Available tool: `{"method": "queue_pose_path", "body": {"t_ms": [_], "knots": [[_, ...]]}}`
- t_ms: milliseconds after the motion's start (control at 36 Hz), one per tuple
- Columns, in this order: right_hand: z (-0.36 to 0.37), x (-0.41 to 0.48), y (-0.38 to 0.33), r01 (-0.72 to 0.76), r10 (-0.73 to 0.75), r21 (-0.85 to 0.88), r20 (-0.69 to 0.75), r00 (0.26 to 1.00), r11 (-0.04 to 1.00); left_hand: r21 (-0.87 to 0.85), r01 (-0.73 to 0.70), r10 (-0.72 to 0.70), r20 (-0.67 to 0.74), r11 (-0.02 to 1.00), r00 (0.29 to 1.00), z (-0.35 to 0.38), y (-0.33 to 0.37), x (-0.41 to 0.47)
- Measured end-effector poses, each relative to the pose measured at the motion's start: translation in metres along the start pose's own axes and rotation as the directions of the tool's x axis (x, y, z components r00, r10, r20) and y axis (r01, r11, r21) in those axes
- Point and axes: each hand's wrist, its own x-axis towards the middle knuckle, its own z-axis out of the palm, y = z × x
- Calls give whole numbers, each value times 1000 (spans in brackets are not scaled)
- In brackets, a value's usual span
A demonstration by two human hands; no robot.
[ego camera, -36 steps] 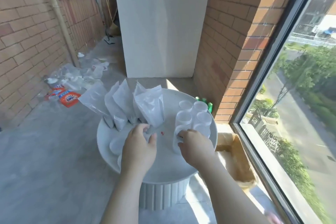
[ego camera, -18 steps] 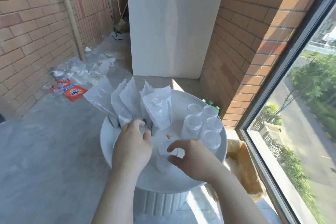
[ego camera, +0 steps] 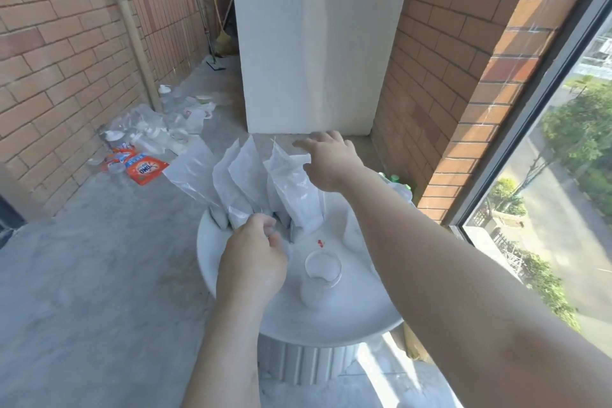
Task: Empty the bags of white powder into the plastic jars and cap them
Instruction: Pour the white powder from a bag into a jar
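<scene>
Several clear bags of white powder [ego camera: 243, 175] stand upright along the far left of the round white table [ego camera: 347, 321]. One open, uncapped plastic jar [ego camera: 320, 278] stands alone near the table's middle. My right hand [ego camera: 328, 159] reaches over the top of the rightmost bag [ego camera: 298, 189], fingers spread, at its upper edge. My left hand [ego camera: 253, 258] rests low at the foot of the bags, fingers curled; what it grips is hidden. My right forearm covers most of the other jars [ego camera: 352, 235] on the right.
Empty plastic bags, lids and an orange detergent packet [ego camera: 145, 170] litter the floor at left. A white panel [ego camera: 314, 43] stands behind the table. Brick walls flank both sides, a window runs along the right. Green bottles [ego camera: 395, 179] sit by the right wall.
My right hand has let go of the jar it moved to the table's middle and has risen to the top of the rightmost bag. The left hand stayed at the bags' base.
</scene>
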Motion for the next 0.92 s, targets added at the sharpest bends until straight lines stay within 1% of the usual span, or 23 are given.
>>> {"method": "queue_pose_path", "body": {"t_ms": [83,139,250,333,389,472,556,667,722,778,861,917], "knots": [[3,11,2,2,2,-41,111,994,999,-1,-11,11,27,1000,1000,2,1,0],[5,12,4,26,-15,-85,128,992,996,-7,-28,28,40,1000,999,4,2,0],[-1,7,6,72,-65,-178,45,997,981,-29,-32,32,25,999,999,3,5,0],[-11,-4,10,22,-30,-195,-41,999,981,-33,-32,32,17,999,999,5,4,2],[-19,-17,13,-25,2,-187,-124,992,982,-32,-32,33,28,999,999,9,4,3],[-26,-39,16,-88,63,-99,-228,972,991,3,-36,36,69,999,997,17,4,4],[-30,-60,15,-149,152,29,-265,952,988,11,-12,10,148,1000,989,26,8,2],[-25,-83,14,-228,264,184,-204,943,956,-13,49,-44,258,999,965,33,16,-1],[-19,-94,13,-274,310,212,-160,937,938,12,76,-76,298,997,951,35,18,-1],[-10,-106,15,-318,352,232,-125,928,919,46,73,-84,325,996,942,39,20,-1],[3,-126,19,-355,388,236,-108,916,905,77,69,-91,344,995,935,43,21,0],[9,-137,22,-376,417,278,-103,903,884,103,67,-99,350,992,932,45,21,1]]}}
